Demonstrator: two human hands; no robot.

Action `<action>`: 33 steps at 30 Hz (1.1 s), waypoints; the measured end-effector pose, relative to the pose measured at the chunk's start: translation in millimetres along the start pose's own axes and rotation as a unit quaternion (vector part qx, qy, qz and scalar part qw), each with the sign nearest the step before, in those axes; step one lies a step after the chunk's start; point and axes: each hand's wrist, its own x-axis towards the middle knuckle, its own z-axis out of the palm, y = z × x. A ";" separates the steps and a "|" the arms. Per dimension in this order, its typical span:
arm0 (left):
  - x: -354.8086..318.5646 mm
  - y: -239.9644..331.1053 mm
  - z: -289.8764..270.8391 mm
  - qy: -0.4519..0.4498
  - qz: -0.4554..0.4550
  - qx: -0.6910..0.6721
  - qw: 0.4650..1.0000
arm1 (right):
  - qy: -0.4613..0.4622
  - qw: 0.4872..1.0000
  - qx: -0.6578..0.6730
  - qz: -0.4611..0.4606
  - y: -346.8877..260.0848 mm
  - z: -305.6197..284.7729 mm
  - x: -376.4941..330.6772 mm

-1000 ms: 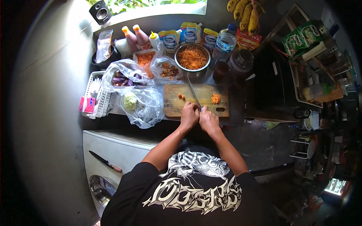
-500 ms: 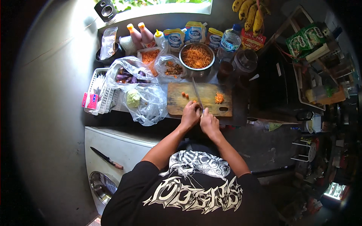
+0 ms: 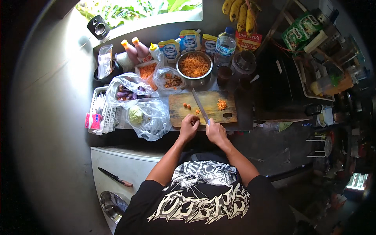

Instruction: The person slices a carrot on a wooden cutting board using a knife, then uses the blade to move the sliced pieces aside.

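Note:
My right hand (image 3: 216,131) grips the handle of a kitchen knife (image 3: 200,106), whose long blade points away over the wooden cutting board (image 3: 178,115). Curled at the board's near edge, my left hand (image 3: 189,127) has its fingertips drawn together; whatever they hold is hidden. A small carrot piece (image 3: 197,112) lies just beyond those fingers, left of the blade. Farther up the board are two more carrot stubs (image 3: 187,106). Right of the knife sits a little heap of carrot strips (image 3: 221,104).
Behind the board stands a metal bowl of shredded carrot (image 3: 194,65), with a water bottle (image 3: 225,45) beside it. Plastic bags hold peelings (image 3: 172,81), purple eggplants (image 3: 127,93) and a cabbage (image 3: 136,114). Another knife (image 3: 114,177) and a metal basin (image 3: 113,205) rest on a white surface at lower left.
My left hand has drawn back from the blade toward the board's near edge, so the carrot piece beyond its fingers shows more fully. The whole view has shifted slightly.

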 end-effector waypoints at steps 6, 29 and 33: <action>-3.4 4.0 -6.9 -0.013 -0.003 0.032 0.999 | 0.085 0.995 -0.051 0.014 13.3 -19.1 18.3; 31.1 58.5 30.1 -0.171 0.194 0.331 0.908 | 0.087 0.991 -0.018 -0.100 32.2 -31.2 -8.3; 14.7 52.1 10.6 -0.079 0.210 0.275 0.935 | 0.073 0.993 0.053 -0.073 31.7 -28.4 -11.7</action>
